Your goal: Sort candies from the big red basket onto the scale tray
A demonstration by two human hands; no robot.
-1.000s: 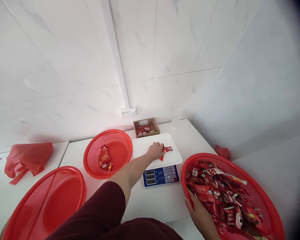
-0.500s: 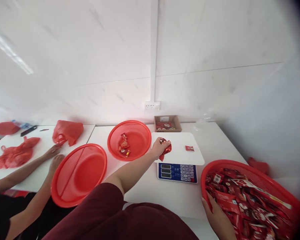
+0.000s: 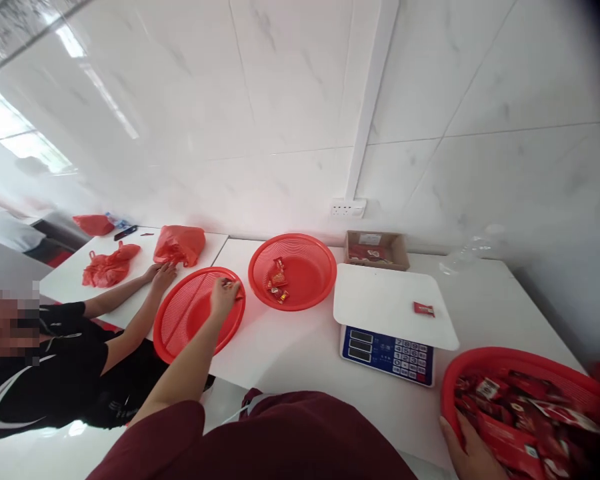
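My left hand [image 3: 223,297] is closed around small red-wrapped packets, mostly hidden by my fingers, above the left red basket [image 3: 169,348]. My right hand [image 3: 473,448] grips the near rim of a large red basket [image 3: 450,380] at the lower right, which is heaped with red-wrapped packets [image 3: 513,433]. Between my hands stands a digital scale [image 3: 380,283] with a white pan and a blue keypad. One small red packet [image 3: 423,309] lies on that pan. A middle red basket [image 3: 310,283] has several red packets [image 3: 279,283] at its left side.
A cardboard box [image 3: 377,250] of red packets stands behind the scale. At the left sits another person [image 3: 65,373], hands by a red plastic bag [image 3: 179,245]. More red bags [image 3: 111,265] lie farther left. A clear plastic item [image 3: 473,250] rests near the wall.
My left hand has moved left with the packets, from over the scale pan to the left basket. The view has turned left. My right hand still holds the large basket's rim.
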